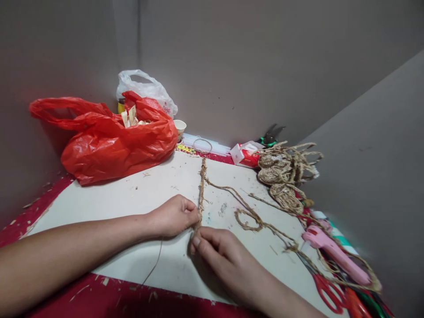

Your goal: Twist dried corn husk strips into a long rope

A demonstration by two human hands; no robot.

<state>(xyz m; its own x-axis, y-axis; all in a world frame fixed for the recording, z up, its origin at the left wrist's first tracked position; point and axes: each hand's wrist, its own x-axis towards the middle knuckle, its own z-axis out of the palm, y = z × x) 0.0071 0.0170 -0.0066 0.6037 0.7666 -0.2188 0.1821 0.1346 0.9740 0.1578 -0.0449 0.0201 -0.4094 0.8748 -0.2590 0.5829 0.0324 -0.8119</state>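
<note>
On the white board point(139, 198) at table centre, left hand point(174, 216) and right hand point(220, 256) meet at the near end of a twisted jute rope point(201, 185). Left fingers curled shut, pinching the rope's end against the board; right fingertips point(196, 242) closed on the same end from below, likely to keep the twist from unravelling. Rope runs straight away from the hands toward the back wall, a second strand branching right into a small loop point(248, 219). A thin loose thread point(155, 260) trails from under the left hand toward the near edge.

Red plastic bag point(112, 141) at back left, pale strips sticking out of its mouth; white bag point(145, 88) behind it, small paper cup point(179, 128) beside. Right side: pile of woven jute pieces point(285, 174), pink glue gun point(334, 254), red-handled scissors point(326, 289), green-handled cutters point(270, 137), all near the right hand. Red-and-white packet point(245, 154) has print, too small to read. No other legible writing.
</note>
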